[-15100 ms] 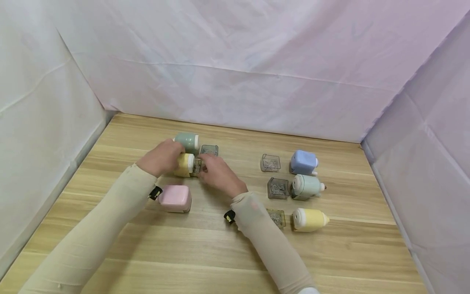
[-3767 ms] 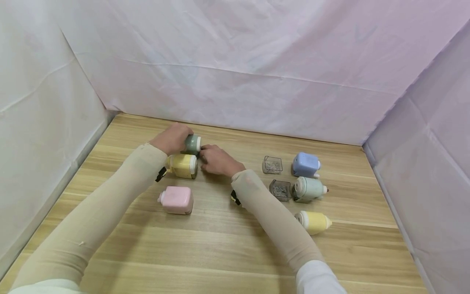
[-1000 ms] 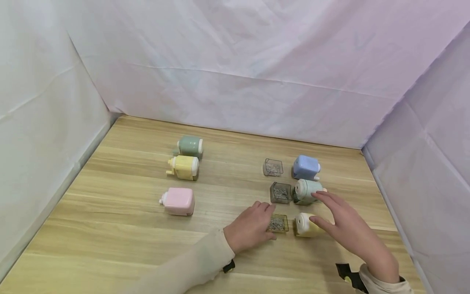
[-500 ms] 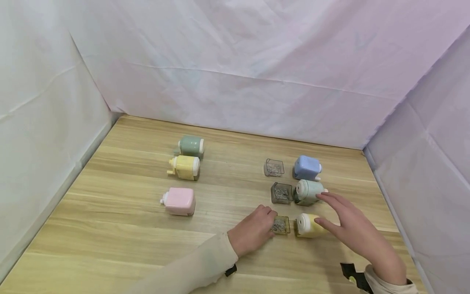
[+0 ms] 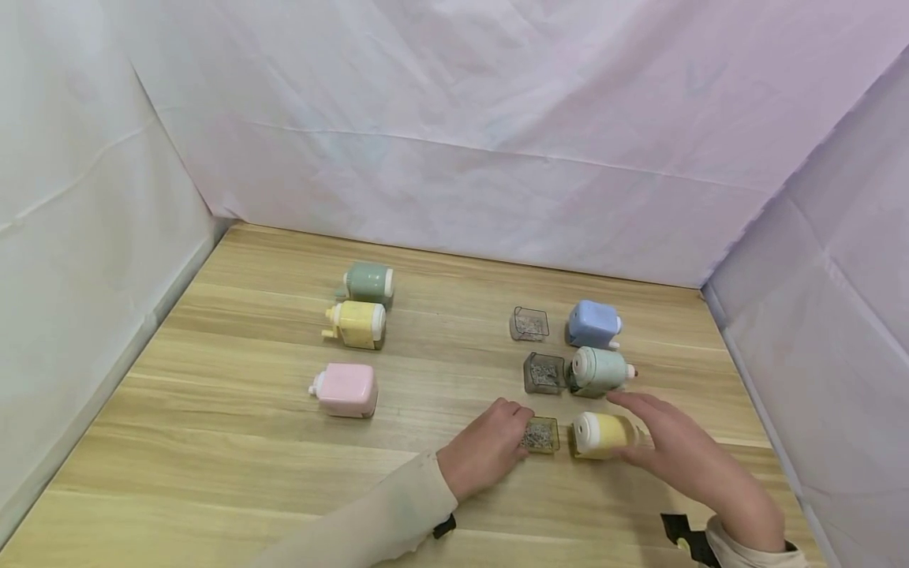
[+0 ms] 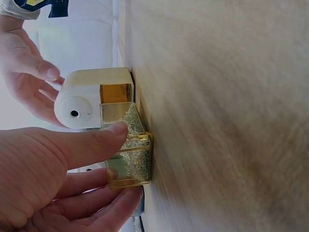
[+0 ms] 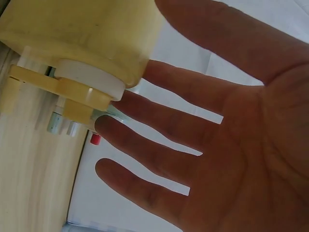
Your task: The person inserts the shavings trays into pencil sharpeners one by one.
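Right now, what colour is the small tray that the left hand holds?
The small tray is transparent amber-yellow; it shows best in the left wrist view.

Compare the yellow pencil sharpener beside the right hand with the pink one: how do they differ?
In the head view, the yellow sharpener points its crank end right; the pink sharpener, left. The yellow sharpener has a tray of shavings beside it; the pink sharpener has none. Both rest on the wooden tabletop.

The left hand (image 6: 53, 157) pinches a clear amber tray (image 6: 126, 182) of shavings (image 6: 140, 164) on the desk (image 6: 227, 116); a cream-and-white sharpener (image 6: 79, 96) stands just beyond, the right hand (image 6: 26, 70) beside it.
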`<control>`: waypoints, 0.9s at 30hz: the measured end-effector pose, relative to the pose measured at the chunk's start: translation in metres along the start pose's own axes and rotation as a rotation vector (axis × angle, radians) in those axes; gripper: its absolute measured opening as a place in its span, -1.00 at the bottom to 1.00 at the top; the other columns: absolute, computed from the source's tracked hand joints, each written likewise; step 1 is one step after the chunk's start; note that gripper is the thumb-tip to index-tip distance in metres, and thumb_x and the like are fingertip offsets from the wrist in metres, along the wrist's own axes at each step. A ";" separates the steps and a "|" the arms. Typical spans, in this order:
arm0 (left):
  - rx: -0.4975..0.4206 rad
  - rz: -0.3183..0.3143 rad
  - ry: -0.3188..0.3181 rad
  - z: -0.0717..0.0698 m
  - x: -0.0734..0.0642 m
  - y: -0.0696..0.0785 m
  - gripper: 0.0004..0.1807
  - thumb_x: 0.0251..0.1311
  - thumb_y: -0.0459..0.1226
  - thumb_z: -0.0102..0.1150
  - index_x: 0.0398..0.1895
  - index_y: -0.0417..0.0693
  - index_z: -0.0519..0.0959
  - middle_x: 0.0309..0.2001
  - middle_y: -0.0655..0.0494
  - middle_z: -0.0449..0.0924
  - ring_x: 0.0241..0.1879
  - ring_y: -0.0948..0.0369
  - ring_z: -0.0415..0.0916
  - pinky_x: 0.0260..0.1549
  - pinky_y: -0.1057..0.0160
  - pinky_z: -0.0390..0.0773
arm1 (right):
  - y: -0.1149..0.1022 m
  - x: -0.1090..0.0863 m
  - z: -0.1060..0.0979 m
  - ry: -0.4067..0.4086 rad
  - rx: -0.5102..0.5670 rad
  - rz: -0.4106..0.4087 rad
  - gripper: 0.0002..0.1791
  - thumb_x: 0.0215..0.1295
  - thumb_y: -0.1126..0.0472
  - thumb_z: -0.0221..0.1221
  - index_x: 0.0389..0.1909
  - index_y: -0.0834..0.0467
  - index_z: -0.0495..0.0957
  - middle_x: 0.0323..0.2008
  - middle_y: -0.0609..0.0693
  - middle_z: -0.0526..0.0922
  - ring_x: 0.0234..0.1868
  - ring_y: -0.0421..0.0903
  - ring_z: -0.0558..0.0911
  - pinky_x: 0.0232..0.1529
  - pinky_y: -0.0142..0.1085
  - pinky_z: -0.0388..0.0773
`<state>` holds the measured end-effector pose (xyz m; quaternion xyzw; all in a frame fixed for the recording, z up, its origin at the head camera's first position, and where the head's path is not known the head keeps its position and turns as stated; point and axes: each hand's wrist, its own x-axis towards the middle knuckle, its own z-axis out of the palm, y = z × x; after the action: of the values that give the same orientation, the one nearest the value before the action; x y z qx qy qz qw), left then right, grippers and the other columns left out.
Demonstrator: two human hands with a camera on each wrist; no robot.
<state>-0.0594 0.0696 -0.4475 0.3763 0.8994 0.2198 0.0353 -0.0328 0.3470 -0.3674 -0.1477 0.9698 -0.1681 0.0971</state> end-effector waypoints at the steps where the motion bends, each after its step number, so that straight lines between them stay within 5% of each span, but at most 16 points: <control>1: 0.000 0.002 0.005 0.000 0.000 0.000 -0.53 0.31 -0.23 0.52 0.20 -0.24 0.65 0.11 -0.04 0.76 0.07 0.16 0.67 0.11 0.39 0.67 | 0.000 0.000 0.001 -0.003 -0.001 -0.001 -0.21 0.16 0.19 0.58 0.40 0.30 0.53 0.31 0.33 0.64 0.32 0.42 0.60 0.27 0.38 0.54; 27: -0.033 -0.005 -0.002 0.003 0.008 0.005 -0.54 0.29 -0.24 0.53 0.20 -0.22 0.66 0.14 -0.03 0.77 0.10 0.16 0.68 0.15 0.39 0.66 | 0.005 0.004 0.014 0.016 -0.037 -0.009 -0.35 0.01 0.35 0.61 0.21 0.22 0.70 0.13 0.18 0.79 0.15 0.29 0.74 0.19 0.28 0.65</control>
<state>-0.0612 0.0789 -0.4476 0.3737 0.8965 0.2340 0.0427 -0.0348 0.3463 -0.3824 -0.1524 0.9728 -0.1519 0.0861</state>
